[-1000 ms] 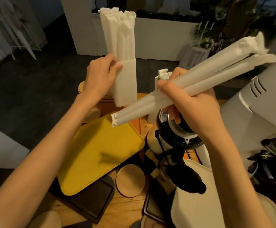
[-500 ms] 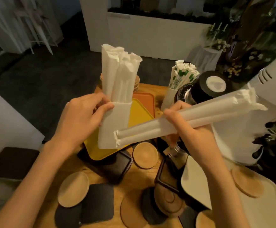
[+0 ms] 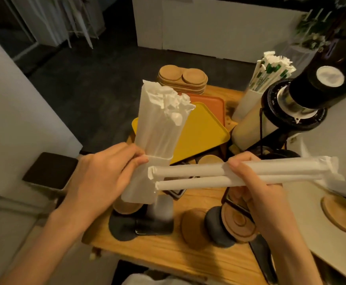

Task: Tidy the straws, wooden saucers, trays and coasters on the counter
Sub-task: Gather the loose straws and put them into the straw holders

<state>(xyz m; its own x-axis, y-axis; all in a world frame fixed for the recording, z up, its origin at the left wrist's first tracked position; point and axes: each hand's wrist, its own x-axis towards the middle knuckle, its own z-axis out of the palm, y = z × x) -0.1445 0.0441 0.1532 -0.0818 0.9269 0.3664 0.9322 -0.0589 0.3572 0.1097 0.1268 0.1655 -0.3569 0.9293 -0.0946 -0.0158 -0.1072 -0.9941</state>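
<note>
We grip the straw holder [image 3: 138, 189] upright in our left hand [image 3: 106, 173]; our right hand [image 3: 254, 182] pinches two wrapped straws [image 3: 188, 171] lying crosswise, ends toward the holder's side, below its mouth.

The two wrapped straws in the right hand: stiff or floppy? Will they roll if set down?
Probably stiff and light: the wrapped straws stick out straight both ways from the right hand without sagging, held by a fingertip pinch. Round tubes, so likely to roll on the wooden counter. The loose wrapper ends look easy to snag.
</note>
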